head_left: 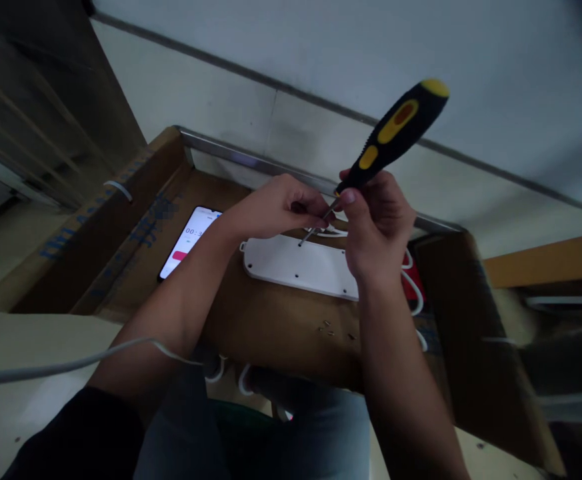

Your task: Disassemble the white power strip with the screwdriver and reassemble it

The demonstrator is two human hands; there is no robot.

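My right hand (378, 227) grips the black and yellow screwdriver (393, 133) low on its handle. The shaft slants down to the left, and its tip meets a dark hole near the back edge of a long white plastic casing (295, 260). My left hand (291, 207) pinches around the screwdriver's shaft just above the casing. Several dark holes dot the casing's face, and its right end is hidden behind my right hand. Several small screws (328, 328) lie on the cardboard in front of it.
A lit phone (191, 243) showing a timer lies left of the casing, partly behind my left forearm. The cardboard surface (271, 327) has raised flaps at left and right. White cable (413, 287) and a red item (411, 277) are at the right. A pale wall stands behind.
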